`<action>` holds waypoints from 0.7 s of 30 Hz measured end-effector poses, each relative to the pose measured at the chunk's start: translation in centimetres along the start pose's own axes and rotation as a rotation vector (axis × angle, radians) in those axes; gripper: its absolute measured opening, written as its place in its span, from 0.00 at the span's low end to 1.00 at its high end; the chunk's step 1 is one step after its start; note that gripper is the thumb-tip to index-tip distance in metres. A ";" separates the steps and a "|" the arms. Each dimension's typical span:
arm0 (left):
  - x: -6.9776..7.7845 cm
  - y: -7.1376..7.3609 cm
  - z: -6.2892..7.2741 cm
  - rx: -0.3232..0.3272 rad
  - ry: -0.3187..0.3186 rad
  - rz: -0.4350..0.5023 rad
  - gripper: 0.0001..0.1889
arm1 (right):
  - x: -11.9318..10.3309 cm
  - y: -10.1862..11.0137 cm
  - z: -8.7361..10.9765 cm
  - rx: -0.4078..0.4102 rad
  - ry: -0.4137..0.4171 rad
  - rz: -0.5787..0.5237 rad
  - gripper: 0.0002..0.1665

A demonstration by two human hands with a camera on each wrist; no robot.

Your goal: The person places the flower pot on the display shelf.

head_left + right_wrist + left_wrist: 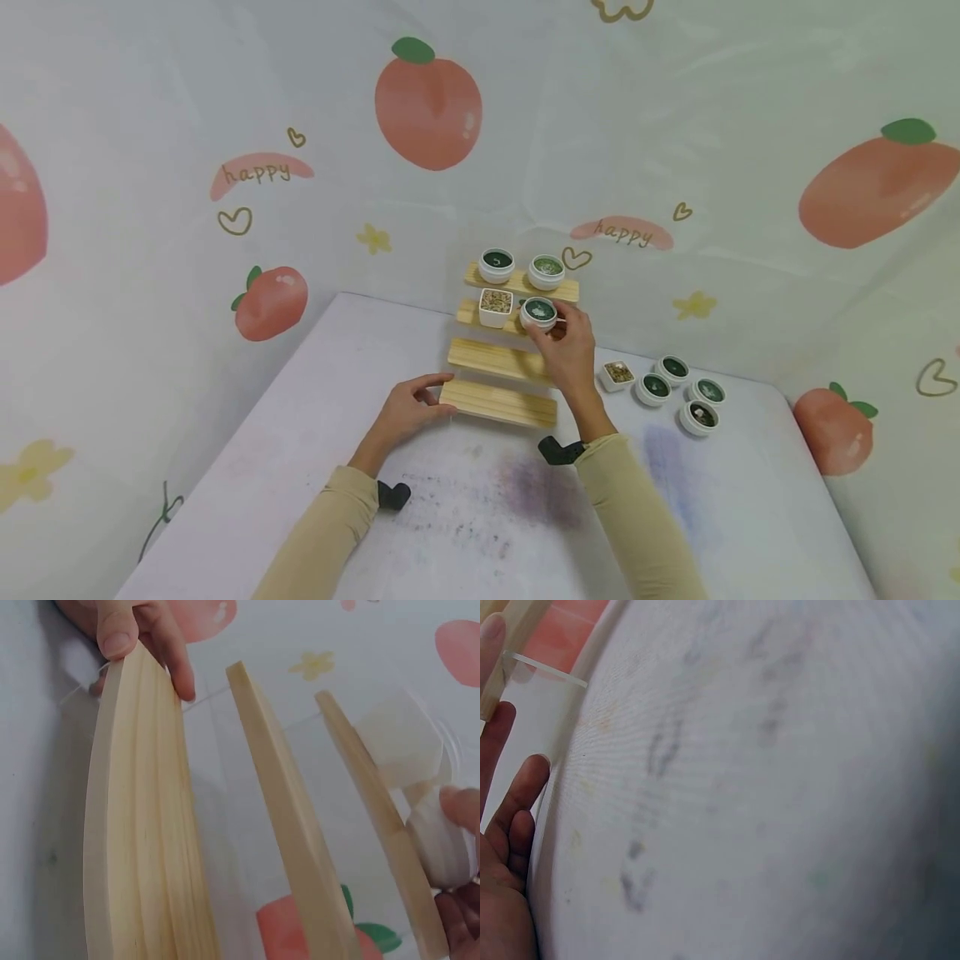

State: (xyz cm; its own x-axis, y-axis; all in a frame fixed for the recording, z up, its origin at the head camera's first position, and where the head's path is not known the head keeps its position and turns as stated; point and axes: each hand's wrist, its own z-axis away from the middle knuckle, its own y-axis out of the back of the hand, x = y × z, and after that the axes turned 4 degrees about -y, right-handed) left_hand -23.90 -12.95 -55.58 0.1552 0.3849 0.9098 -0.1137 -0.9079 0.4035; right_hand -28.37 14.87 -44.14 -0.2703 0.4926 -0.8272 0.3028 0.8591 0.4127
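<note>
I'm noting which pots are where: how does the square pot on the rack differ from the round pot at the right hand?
The square pot has flat sides; the round pot is curved. The square pot has a speckled brownish top, the round pot a dark green one with a pale mark. The square pot stands untouched; the right hand holds the round pot. Both are white.

Head view: soft light. Left wrist: tabletop [727, 795] blurred, darker rightward. Right wrist: shadow beside board [150, 810].
</note>
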 end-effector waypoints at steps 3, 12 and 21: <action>0.1 0.0 0.1 -0.005 0.004 0.002 0.30 | -0.3 -0.2 0.1 0.011 -0.016 0.016 0.34; 0.0 0.0 0.2 0.001 0.000 0.007 0.31 | -0.6 0.1 0.1 0.000 -0.032 -0.066 0.34; 0.1 0.1 0.0 -0.017 0.016 0.006 0.30 | 0.7 1.7 0.9 0.027 -0.007 -0.209 0.31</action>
State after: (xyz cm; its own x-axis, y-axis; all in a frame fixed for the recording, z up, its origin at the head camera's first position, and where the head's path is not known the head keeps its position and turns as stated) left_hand -23.87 -13.03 -55.48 0.1385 0.3818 0.9138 -0.1317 -0.9074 0.3991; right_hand -27.24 16.52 -44.34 -0.3233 0.3032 -0.8964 0.2650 0.9384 0.2219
